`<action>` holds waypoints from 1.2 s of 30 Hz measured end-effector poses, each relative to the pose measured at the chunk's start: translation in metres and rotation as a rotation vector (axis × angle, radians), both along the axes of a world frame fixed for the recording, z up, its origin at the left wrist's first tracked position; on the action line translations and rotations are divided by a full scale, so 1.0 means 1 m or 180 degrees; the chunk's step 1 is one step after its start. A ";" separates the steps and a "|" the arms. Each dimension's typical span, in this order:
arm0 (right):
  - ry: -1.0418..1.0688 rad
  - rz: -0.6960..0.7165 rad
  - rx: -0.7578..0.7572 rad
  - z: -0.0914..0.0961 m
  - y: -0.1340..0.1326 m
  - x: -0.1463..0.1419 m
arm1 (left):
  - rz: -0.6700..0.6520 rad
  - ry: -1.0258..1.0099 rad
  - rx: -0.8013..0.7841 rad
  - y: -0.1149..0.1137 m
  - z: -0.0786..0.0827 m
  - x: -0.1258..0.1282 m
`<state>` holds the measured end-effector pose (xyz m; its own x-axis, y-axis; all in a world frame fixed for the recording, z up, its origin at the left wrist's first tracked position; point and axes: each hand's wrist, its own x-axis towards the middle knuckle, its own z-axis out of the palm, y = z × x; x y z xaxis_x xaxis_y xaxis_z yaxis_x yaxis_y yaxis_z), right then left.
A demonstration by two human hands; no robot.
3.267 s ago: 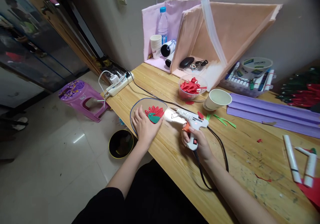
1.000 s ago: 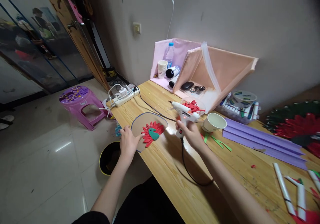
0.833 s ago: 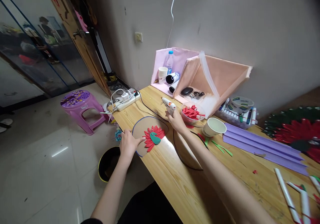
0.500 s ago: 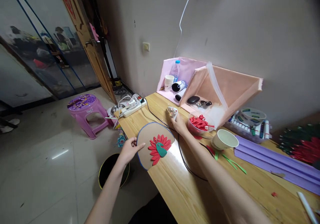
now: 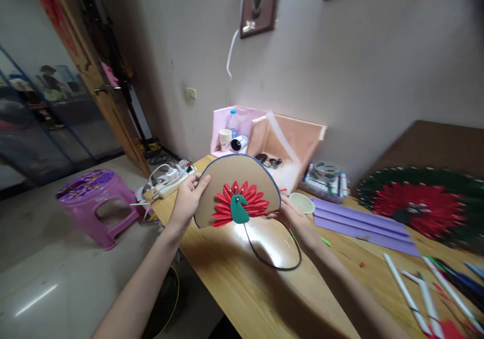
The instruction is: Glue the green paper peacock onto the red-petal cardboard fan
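Note:
A half-round cardboard piece (image 5: 212, 187) with a blue edge is held up above the table. On its lower middle sits a green bird shape (image 5: 239, 210), with red petals (image 5: 223, 212) fanned around it. My left hand (image 5: 189, 198) grips the left edge, thumb on the front face. At the lower right edge, my right hand (image 5: 289, 213) holds the same piece; its fingers are partly hidden behind it. A dark cable (image 5: 274, 267) loops on the table just below.
A pink box (image 5: 298, 132) with a bottle (image 5: 232, 122) and cups stands against the wall. To the right lie a folded purple sheet (image 5: 363, 225), white sticks (image 5: 404, 288) and a large red-green fan (image 5: 419, 208). A power strip (image 5: 172, 182) sits at the table's left corner.
The cardboard piece has been lifted off the table and tilted upright. My right hand has let go of the white glue gun and taken the piece's right edge. The view has swung right.

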<state>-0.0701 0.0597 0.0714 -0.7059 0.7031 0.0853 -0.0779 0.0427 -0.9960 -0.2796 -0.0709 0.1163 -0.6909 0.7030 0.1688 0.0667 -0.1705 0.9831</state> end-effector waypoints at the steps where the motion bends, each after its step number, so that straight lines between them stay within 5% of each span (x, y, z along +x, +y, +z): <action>1: 0.0123 -0.0089 -0.0161 0.010 0.001 0.015 | -0.0072 0.0096 0.0096 0.013 0.007 0.009; 5: 0.0526 -0.0414 -0.0810 0.037 0.012 0.069 | -0.0517 0.0275 0.0383 0.059 0.021 0.054; 12: 0.0567 -0.1672 -0.0270 0.038 0.043 0.145 | -0.0992 0.0663 0.0740 0.117 0.033 0.149; 16: 0.0753 -0.1833 -0.0281 0.041 0.056 0.183 | -0.1159 0.0709 0.0789 0.139 0.035 0.184; 20: 0.0895 -0.1854 -0.0368 0.044 0.063 0.204 | -0.1247 0.0471 0.0686 0.158 0.024 0.194; 27: 0.1301 -0.2629 -0.0516 0.037 0.080 0.204 | -0.1295 0.0330 0.0531 0.173 0.011 0.193; 32: 0.1159 -0.2308 -0.0861 0.030 0.087 0.199 | -0.1375 0.0395 0.0598 0.171 0.012 0.188; 36: 0.1156 -0.2316 -0.0698 0.027 0.086 0.194 | -0.1322 0.0515 0.0629 0.172 0.010 0.180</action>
